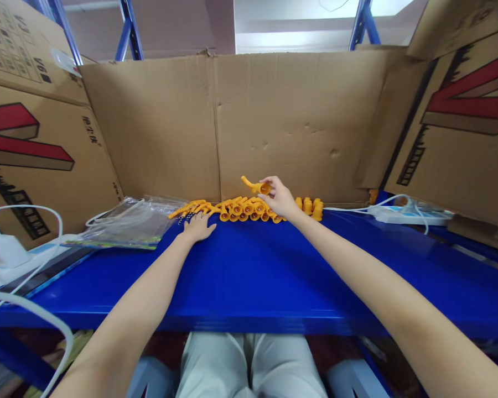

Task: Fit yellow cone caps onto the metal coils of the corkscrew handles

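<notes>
A row of several small orange plastic parts (236,210) lies at the back of the blue table (249,276), against a cardboard wall. My right hand (280,199) is closed in a pinch on one orange part (257,187), a cup-like end with a thin curved stem, held just above the row. My left hand (198,226) rests flat on the table with its fingers stretched out, fingertips touching the left end of the row. Two or three upright orange caps (311,207) stand to the right of my right hand.
Clear plastic bags (128,224) lie left of the row. A white charger and cables (8,251) sit at the far left. A white power strip (402,214) with a cable lies at the right. Cardboard boxes (299,121) wall in the back and both sides.
</notes>
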### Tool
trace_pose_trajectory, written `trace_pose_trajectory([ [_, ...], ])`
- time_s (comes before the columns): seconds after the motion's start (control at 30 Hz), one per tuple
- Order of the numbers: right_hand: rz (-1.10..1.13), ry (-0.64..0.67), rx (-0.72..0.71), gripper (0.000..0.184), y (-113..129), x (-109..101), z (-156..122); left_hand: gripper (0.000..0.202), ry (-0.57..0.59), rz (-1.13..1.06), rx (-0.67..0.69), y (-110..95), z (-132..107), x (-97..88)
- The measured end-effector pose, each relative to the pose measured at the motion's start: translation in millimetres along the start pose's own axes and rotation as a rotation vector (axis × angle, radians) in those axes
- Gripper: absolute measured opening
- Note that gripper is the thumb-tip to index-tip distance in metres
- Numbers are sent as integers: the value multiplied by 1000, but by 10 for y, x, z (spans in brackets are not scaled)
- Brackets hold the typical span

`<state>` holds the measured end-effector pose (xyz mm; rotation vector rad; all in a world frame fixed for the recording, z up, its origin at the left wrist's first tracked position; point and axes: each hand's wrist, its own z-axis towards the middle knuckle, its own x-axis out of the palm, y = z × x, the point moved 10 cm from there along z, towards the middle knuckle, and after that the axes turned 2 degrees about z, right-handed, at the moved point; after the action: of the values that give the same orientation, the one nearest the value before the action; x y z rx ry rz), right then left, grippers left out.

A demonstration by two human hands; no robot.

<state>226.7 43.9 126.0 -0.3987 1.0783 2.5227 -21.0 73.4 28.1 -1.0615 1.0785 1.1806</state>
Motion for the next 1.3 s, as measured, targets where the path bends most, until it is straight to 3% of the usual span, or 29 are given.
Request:
trace_pose_trajectory([
  [0.1,-233,62,-112,44,145,275,65,57,100,17,-18,97,39,131],
  [0.4,-584,271,-143,57,95,1183,166,44,-66,30,-2,143,132,14],
  [0.6,-843,475,-69,41,3,1491,59,46,-103,16,-13,141,104,-12],
  [0.73,-878,493,-32,43,32,1533,38,51,-32,29,77,32,96,64],
  [0.83,-868,512,-3,47,5,1562,28,50,9,45,64,42,112,123],
  [1.03,-802,499,8,45,-38,1513,33,45,-63,122,18,89,134,68],
  [1.17,-744,405,-46,46,54,1254,48,37,-148,122,-17,108,113,-50],
  [1.3,-729,266,-14,49,58,736,60,35,-248,28,-55,167,77,-210],
])
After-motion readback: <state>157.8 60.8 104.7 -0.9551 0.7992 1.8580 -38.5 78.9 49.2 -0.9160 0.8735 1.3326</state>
